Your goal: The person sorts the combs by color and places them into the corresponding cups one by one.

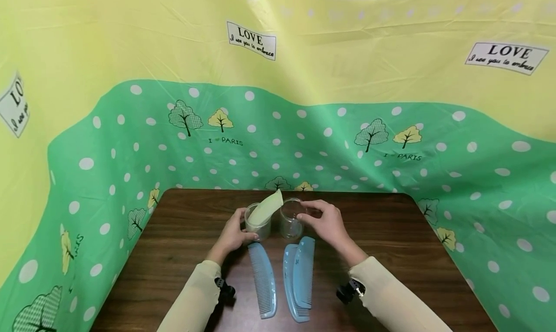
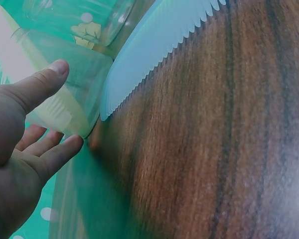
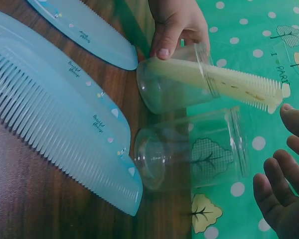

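Note:
My left hand (image 1: pixel 231 234) holds a clear jar (image 1: pixel 262 231) from its left side, thumb at the front and fingers around the back. A pale yellow comb (image 3: pixel 229 84) leans inside this jar, its toothed end sticking out past the rim. Beside it stands a second clear jar (image 3: pixel 209 157), with nothing visible inside. Just right of that jar's rim, my right hand (image 1: pixel 327 222) has its fingers apart; the right wrist view shows a gap between fingertips (image 3: pixel 263 184) and rim.
One light blue comb (image 1: pixel 263 281) lies in front of the left jar. Two more blue combs overlap in front of the right jar, the upper comb (image 1: pixel 306 269) partly covering the lower comb (image 1: pixel 288 279). A green and yellow patterned cloth (image 1: pixel 304 144) hangs behind the brown wooden table (image 1: pixel 382 235).

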Available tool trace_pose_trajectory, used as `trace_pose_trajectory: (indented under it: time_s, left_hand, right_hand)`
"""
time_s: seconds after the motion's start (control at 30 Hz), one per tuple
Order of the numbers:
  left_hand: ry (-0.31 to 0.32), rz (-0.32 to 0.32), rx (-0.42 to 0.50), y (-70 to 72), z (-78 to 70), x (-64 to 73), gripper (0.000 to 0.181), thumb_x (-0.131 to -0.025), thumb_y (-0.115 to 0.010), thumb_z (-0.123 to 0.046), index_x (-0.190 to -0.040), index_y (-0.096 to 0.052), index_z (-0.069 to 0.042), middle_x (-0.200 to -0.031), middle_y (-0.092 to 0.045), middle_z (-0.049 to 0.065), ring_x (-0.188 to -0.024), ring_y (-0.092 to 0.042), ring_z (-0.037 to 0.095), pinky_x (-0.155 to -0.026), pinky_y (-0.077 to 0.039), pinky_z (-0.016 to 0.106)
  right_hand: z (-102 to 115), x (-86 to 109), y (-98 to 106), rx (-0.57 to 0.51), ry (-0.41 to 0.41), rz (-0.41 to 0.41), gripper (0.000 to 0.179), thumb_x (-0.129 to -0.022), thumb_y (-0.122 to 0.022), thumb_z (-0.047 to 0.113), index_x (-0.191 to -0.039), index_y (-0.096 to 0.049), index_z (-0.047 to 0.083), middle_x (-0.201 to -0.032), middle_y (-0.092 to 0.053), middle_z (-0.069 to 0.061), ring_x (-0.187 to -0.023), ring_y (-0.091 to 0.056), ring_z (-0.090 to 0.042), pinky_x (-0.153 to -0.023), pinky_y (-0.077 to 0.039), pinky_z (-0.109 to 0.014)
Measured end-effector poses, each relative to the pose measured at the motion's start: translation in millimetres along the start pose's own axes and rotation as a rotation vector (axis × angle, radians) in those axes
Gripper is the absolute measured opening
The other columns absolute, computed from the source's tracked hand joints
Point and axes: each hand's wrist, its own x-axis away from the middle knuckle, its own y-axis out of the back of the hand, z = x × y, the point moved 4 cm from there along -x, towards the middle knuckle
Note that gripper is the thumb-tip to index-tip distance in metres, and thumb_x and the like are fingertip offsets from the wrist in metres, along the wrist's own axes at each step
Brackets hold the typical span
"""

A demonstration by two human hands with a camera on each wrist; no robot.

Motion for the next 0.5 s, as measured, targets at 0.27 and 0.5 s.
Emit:
trace_pose_trajectory:
  time_s: [0.27,0.5]
  left_hand:
    - [0.003,0.002,0.001,0.4,-1.0,0.2,0.082,-0.074,-0.09,0.003,-0.143,-0.045,-0.004,-0.148,-0.051,0.023,-0.142,-0.046,0.041,-0.104,-0.055,0.048]
    - [0.004,0.003,0.001,0.0,-1.0,0.5,0.081,-0.075,-0.09,0.002,-0.143,-0.044,-0.004,-0.148,-0.05,0.023,-0.143,-0.046,0.041,-0.104,-0.055,0.049]
  right_hand:
    - [-11,6.2,3,-0.01,-0.044,-0.01,0.037,-0.083,-0.088,0.022,-0.116,-0.077,0.009,-0.11,-0.076,-0.012,-0.085,-0.067,-0.019,-0.067,-0.054,-0.023]
    - [-21,12.6,3,-0.02,-0.07,0.003,0.034,-0.084,-0.087,0.021,-0.114,-0.077,0.008,-0.106,-0.077,-0.009,-0.086,-0.069,-0.02,-0.068,-0.055,-0.023]
